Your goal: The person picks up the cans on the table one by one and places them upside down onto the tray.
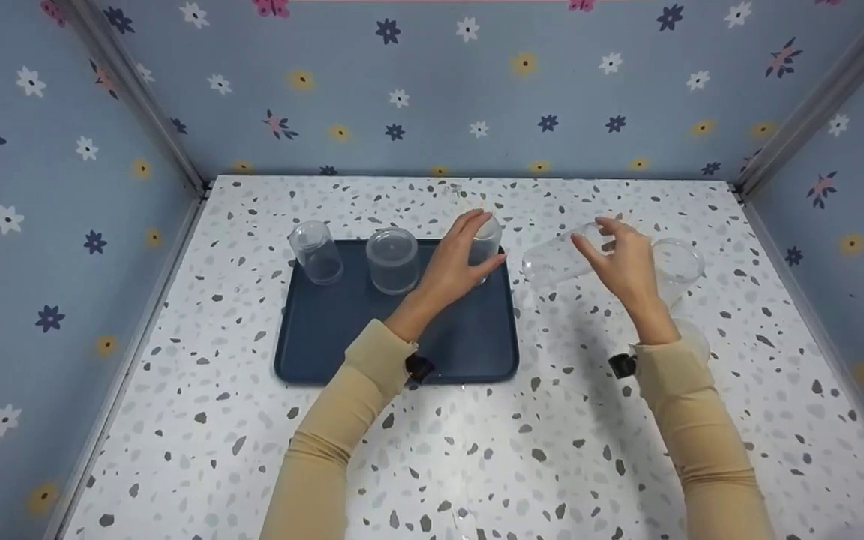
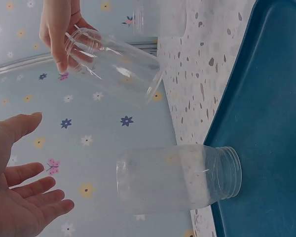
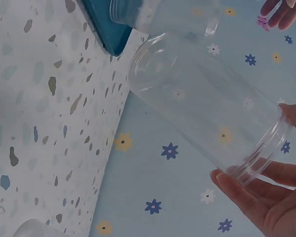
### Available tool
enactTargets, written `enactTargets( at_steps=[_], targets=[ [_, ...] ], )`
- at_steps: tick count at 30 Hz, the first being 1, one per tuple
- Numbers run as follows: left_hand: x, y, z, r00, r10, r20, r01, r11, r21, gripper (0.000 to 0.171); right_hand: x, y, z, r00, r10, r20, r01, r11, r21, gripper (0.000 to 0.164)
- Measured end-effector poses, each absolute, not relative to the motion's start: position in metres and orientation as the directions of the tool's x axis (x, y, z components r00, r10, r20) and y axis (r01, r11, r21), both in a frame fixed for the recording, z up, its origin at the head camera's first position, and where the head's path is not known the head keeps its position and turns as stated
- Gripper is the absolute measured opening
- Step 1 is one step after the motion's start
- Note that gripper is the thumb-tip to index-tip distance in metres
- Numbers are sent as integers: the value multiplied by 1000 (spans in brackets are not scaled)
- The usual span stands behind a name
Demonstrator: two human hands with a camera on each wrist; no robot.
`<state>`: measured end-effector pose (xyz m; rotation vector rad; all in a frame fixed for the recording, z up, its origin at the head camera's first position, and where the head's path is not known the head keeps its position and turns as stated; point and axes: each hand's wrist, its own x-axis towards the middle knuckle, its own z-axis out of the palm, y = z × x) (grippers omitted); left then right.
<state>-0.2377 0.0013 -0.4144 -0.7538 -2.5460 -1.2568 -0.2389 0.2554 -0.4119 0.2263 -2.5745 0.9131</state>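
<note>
My left hand (image 1: 448,264), fingers spread, hovers over the back right part of a dark blue tray (image 1: 327,330). Beside it stands a clear jar (image 2: 160,180), its threaded mouth down on the tray; the left wrist view shows a gap between hand and jar. My right hand (image 1: 627,266) grips another clear jar (image 3: 202,98) around the threaded neck. This jar is tilted in the air just right of the tray, its base pointing left and down. Two more clear jars, a left one (image 1: 319,259) and a middle one (image 1: 393,262), stand along the tray's back edge.
Right of my right hand, a clear jar (image 1: 678,262) stands on the speckled white table (image 1: 552,450). Another clear rounded thing (image 1: 693,337) is partly hidden by my right sleeve. Flower-patterned walls (image 1: 432,90) enclose the table at the back and both sides.
</note>
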Motion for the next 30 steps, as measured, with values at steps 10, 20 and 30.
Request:
enactTargets(
  at_steps=[10,20,30],
  targets=[
    [-230,-5,-429,-757,278,592,653,280,704,43,-219,245,-414,-906,12,424,-318,643,-697,46],
    [-220,-10,-441,-778,230,584,626,216,749,42,-211,238,-422,-891,65,448,-344,547,-763,31],
    [-199,-10,-433,-803,263,534,571,85,817,45,-185,217,-408,-895,71,441,-376,413,-829,24]
  ],
)
